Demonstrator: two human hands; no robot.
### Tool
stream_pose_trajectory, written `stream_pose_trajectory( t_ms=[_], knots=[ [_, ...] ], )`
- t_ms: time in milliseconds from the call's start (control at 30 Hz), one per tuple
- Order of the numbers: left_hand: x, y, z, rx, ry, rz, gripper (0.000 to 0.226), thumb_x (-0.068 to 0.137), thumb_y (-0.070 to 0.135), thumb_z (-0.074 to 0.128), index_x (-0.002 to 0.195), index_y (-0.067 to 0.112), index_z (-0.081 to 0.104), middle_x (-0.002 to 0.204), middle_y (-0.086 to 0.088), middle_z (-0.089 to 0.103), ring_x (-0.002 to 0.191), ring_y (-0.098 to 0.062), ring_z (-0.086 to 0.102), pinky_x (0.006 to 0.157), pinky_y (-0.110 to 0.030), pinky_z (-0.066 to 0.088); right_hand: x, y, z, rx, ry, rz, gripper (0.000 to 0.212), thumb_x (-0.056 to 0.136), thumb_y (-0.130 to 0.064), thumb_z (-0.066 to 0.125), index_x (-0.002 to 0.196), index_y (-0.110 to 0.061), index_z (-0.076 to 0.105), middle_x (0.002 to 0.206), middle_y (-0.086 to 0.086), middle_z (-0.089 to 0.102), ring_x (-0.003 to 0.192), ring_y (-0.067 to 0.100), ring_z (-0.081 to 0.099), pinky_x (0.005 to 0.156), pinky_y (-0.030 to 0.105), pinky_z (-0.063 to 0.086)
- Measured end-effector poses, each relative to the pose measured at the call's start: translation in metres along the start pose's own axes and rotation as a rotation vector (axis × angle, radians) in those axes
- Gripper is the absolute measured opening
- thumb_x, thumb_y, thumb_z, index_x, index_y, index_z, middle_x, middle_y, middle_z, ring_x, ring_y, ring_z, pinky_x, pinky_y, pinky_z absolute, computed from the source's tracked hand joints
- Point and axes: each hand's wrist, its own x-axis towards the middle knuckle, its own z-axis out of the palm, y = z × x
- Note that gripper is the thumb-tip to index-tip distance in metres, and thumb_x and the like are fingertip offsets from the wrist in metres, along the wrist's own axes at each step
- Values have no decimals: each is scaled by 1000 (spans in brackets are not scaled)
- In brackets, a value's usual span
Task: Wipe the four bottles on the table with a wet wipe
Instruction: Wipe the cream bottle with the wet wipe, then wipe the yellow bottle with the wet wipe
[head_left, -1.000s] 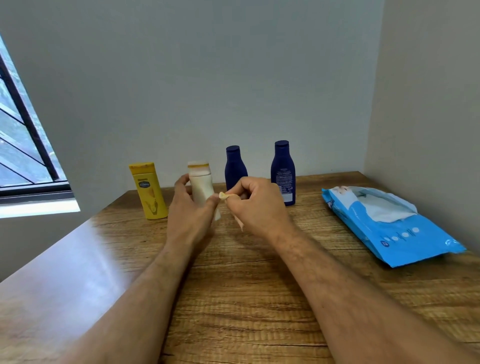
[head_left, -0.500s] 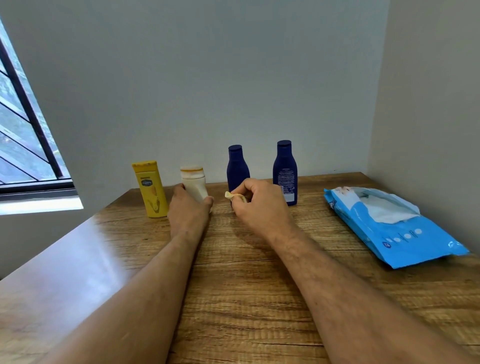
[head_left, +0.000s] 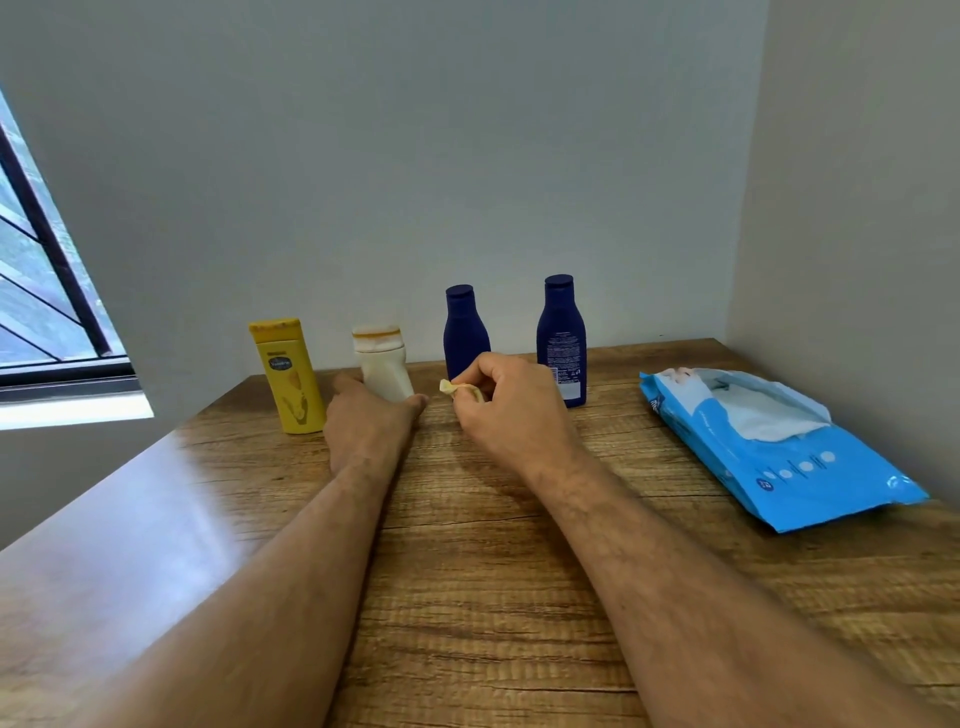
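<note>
Currently the white bottle (head_left: 383, 366) is wrapped low down by the left hand (head_left: 366, 423), grip closed round its base; bottle stands upright on the bench (head_left: 493, 597), long axis vertical, cap at 12 o'clock. Whether its base is fully seated can't be told, since the hand hides it. A crumpled wet wipe (head_left: 460, 389) is pinched btwn thumb and fingertips of the right hand (head_left: 511, 415), just to the 3 o'clock side of that bottle, not touching it.

Step judged: white bottle being set down in the row w/ yellow bottle (head_left: 288, 374) at its 9 o'clock; the near blue bottle (head_left: 465, 332) at 3 o'clock is probably next. Next move calls for the left grip to be released and shifted rightward, then the wipe brought onto the blue bottle. Second blue bottle (head_left: 562, 340) and wipe pack (head_left: 779, 452) are further toward 3 o'clock.
</note>
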Motion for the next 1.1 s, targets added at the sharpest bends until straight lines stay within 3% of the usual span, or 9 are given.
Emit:
stream_pose_trajectory(
  t_ms=[167,267,400,467,533,567,667,767,1100],
  knots=[
    [-13,-3,-8,-23,8,-14,93,72,27,90,136,9,26,133,-19,56,119,-39,61,96,-46,52,-3,-1,-2,-1,-2,11,10,93,-22,65,101,-23,70,92,-11,64,80,-1,59,68,4,40],
    [-19,-6,-13,-23,22,-13,94,75,27,86,139,9,19,129,-20,55,115,-40,61,93,-47,54,-4,-3,-3,-4,-4,12,10,94,-22,64,102,-22,70,93,-10,65,80,0,60,69,5,41],
    [-26,-11,-21,-74,52,-29,76,80,23,80,128,13,22,131,-18,54,112,-37,62,91,-45,54,-5,-3,-2,-3,1,1,10,93,-23,65,102,-23,70,95,-9,67,83,2,61,72,9,45],
    [-24,-17,-28,-189,102,-65,66,81,18,78,119,18,23,122,-15,56,99,-32,63,80,-40,54,-5,-3,-2,-4,-3,-6,11,93,-23,65,103,-23,71,96,-8,68,84,3,62,76,13,48],
    [-19,-22,-35,-299,162,-78,61,84,14,75,120,19,26,108,-7,55,81,-19,57,64,-29,44,-5,-4,-2,-10,-8,-9,11,94,-23,66,104,-23,71,97,-8,68,86,4,62,81,16,51],
    [-17,-25,-40,-324,196,-81,60,85,13,74,123,18,28,106,-5,54,78,-17,54,64,-28,41,-5,-5,-1,-16,-10,-12,12,94,-24,66,104,-24,71,97,-8,68,86,5,62,82,17,51],
    [-9,-30,-51,-323,277,-68,67,83,16,79,129,16,30,116,-7,52,99,-26,58,84,-40,50,-6,-8,6,-21,-34,-27,10,94,-25,65,103,-26,70,92,-13,65,83,3,61,79,17,52],
    [5,-34,-55,-293,304,-49,78,79,22,84,134,13,29,134,-13,46,120,-30,52,100,-43,48,-9,-12,17,-35,-92,-62,10,94,-26,65,101,-26,71,88,-14,64,80,2,60,70,12,47],
    [50,-45,-46,-314,189,-123,103,70,35,90,144,15,21,142,-16,51,128,-35,54,108,-46,45,-3,-6,25,-27,-86,-91,9,93,-27,66,100,-25,71,89,-13,66,81,1,60,69,9,45]
  ],
)
